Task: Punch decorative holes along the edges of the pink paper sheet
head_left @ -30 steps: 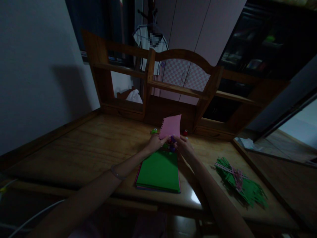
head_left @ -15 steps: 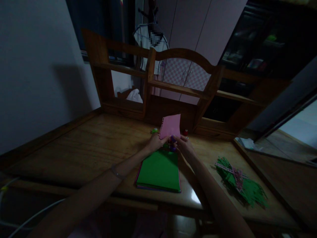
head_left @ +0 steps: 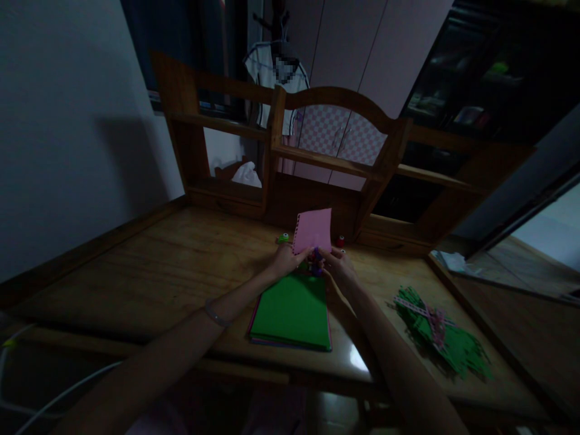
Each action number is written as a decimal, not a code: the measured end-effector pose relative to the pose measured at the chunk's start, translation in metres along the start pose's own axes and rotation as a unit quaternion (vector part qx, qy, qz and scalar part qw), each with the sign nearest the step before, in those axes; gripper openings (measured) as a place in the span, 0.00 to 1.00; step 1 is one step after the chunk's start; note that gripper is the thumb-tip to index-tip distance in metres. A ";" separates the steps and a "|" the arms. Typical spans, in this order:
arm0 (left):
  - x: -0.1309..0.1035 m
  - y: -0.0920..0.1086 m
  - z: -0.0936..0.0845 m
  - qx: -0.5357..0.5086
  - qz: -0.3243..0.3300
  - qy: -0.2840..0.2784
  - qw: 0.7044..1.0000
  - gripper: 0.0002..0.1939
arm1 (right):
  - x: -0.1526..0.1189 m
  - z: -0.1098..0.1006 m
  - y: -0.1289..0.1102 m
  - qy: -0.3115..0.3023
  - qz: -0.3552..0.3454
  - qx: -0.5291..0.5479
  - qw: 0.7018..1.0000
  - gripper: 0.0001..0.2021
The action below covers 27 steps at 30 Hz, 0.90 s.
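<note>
A sheet of pink paper (head_left: 313, 229) is held up over the desk, with a row of cut-outs along its left edge. My left hand (head_left: 286, 260) pinches its lower left part. At the paper's lower edge, my right hand (head_left: 338, 261) is closed around a small purple craft punch (head_left: 317, 266), which my fingers partly hide. Just below both hands lies a stack of coloured paper with a green sheet (head_left: 292, 314) on top. Small punches with white round tops stand behind the hands: a green punch (head_left: 283, 238) to the left and a red punch (head_left: 340, 241) to the right.
On the right of the wooden desk (head_left: 158, 266) lies a pile of green and pink cut paper strips (head_left: 441, 332). A wooden shelf unit (head_left: 312, 199) rises along the back edge. White cables (head_left: 67, 393) hang at the lower left.
The purple punch has turned slightly in my right hand. Both hands and the pink paper stay in nearly the same place.
</note>
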<state>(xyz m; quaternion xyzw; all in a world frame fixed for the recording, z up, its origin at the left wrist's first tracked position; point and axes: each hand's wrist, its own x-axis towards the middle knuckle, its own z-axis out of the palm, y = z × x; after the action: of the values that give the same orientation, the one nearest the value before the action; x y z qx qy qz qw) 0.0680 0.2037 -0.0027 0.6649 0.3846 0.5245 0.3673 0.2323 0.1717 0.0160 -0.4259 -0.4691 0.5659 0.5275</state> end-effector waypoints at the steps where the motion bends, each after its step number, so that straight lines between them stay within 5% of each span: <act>1: 0.000 -0.001 0.000 -0.001 0.000 -0.001 1.000 0.18 | 0.000 0.000 -0.001 -0.001 -0.004 -0.005 1.000 0.15; 8: 0.000 -0.002 0.003 -0.034 0.007 -0.004 0.999 0.22 | 0.003 -0.002 -0.002 0.006 -0.073 -0.045 0.996 0.13; 22: -0.013 0.025 -0.005 -0.059 -0.013 -0.101 0.993 0.20 | 0.001 -0.003 -0.006 0.027 -0.014 -0.013 0.999 0.16; 27: -0.012 0.023 -0.003 -0.026 0.002 -0.069 0.997 0.17 | 0.000 -0.001 -0.005 0.007 -0.053 -0.022 0.998 0.15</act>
<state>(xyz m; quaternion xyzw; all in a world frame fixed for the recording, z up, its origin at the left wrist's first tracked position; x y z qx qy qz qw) 0.0662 0.1828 0.0136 0.6905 0.3436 0.4881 0.4087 0.2341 0.1718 0.0207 -0.4158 -0.4993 0.5239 0.5507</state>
